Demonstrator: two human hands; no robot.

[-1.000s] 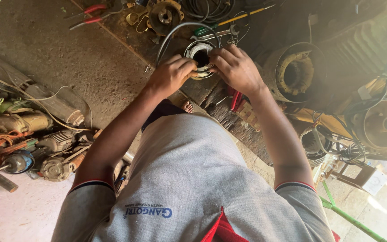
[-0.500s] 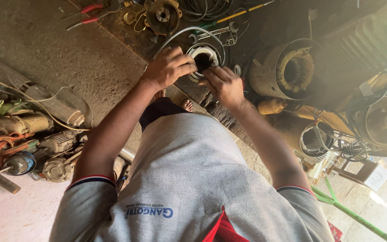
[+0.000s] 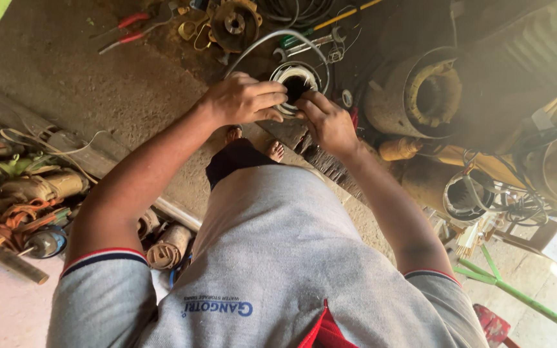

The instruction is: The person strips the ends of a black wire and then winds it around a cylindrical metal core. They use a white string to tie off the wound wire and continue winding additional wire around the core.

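A round motor stator (image 3: 296, 82) with a dark bore and pale windings stands on end on the workshop floor. My left hand (image 3: 243, 100) grips its left rim, fingers curled over the edge. My right hand (image 3: 327, 122) presses against its lower right rim, fingertips at the windings. A grey cable (image 3: 272, 40) arcs over the stator's top. My grey shirt and both forearms fill the lower part of the view, and my feet (image 3: 253, 143) show just below the hands.
Red-handled pliers (image 3: 127, 29) and a brass-coloured pump part (image 3: 234, 22) lie at the top. A large motor housing (image 3: 414, 93) sits right of the stator. Old motors and wires (image 3: 27, 193) pile at the left. A green pipe (image 3: 517, 296) crosses bottom right.
My right hand has slid down from the stator's upper right rim to its lower right. The view has shifted slightly, and the left hand has kept its grip.
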